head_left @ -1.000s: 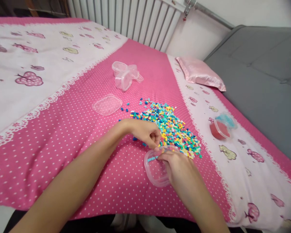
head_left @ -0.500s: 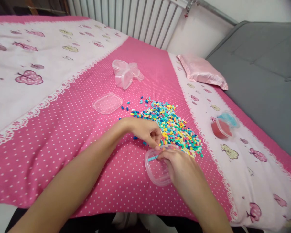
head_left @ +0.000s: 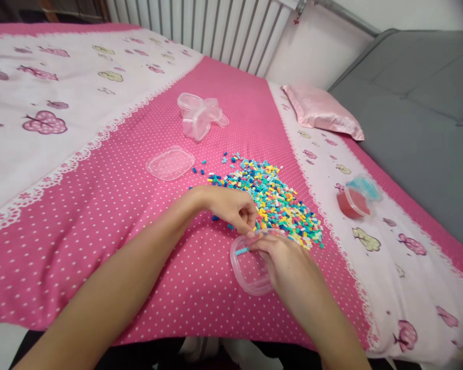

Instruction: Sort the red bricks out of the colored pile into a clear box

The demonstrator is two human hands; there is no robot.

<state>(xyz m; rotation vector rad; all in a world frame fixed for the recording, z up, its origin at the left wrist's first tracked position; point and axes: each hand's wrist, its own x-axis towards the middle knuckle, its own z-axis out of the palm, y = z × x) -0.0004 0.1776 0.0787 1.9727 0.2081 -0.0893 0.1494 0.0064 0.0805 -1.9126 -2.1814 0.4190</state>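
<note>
A short light blue strip of small toy bricks (head_left: 242, 251) sits above a clear plastic container (head_left: 250, 289) near the bed's front edge. My right hand (head_left: 283, 254) pinches the strip's right end, its wrist over the container's right side. My left hand (head_left: 235, 208) is closed in a pinch at the container's far rim, thumb and forefinger close to the right fingertips; whatever lies between them is too small to make out. Just beyond both hands spreads a heap of tiny multicoloured bricks (head_left: 278, 200), partly hidden by the left hand.
A clear flat lid (head_left: 170, 163) lies left of the heap, and stacked clear containers (head_left: 200, 117) stand behind it. Toward the right are a red-filled tub (head_left: 352, 203) and a blue-filled one (head_left: 364, 188). A pink pillow (head_left: 322, 112) rests near the grey headboard (head_left: 412, 87).
Both hands stay nearly in place. Slightly less of the light blue strip shows beside the right fingertips. The view has shifted a little.
</note>
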